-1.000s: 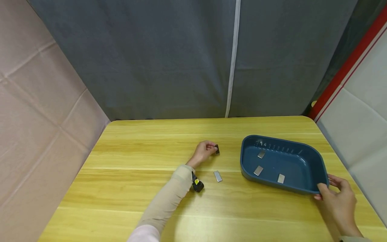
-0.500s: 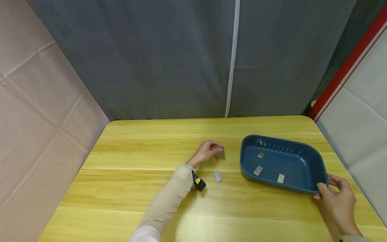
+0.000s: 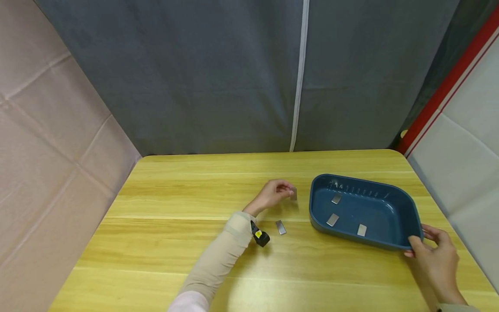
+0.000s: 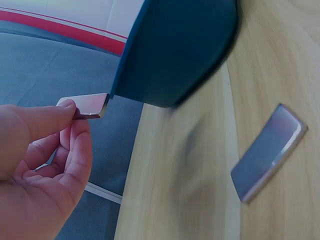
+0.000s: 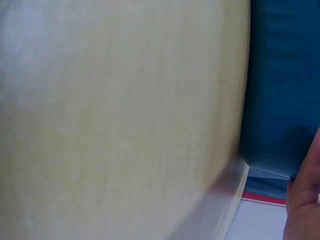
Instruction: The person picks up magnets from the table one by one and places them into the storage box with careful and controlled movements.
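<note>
1. Held block (image 3: 293, 193), one: pinched by the left hand (image 3: 271, 195), left of the one tray (image 3: 374, 212). We note it nearer than a second ago, though outside.
2. Right hand (image 3: 438, 262): grips the tray's near right corner, apart from the left.
3. Other blocks (image 3: 332, 219), three: inside the tray.
4. Loose block (image 3: 280, 227), one: on the table (image 3: 163, 242), left of the tray.

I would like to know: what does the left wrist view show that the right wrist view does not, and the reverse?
Only the left wrist view shows the left hand, pinching a metal piece between thumb and fingers, and a second piece lying on the wood.

Only the right wrist view shows the right hand, gripping the blue tray at its edge.

Both show part of the tray's outside, the wooden tabletop and the white wall with red trim.
</note>
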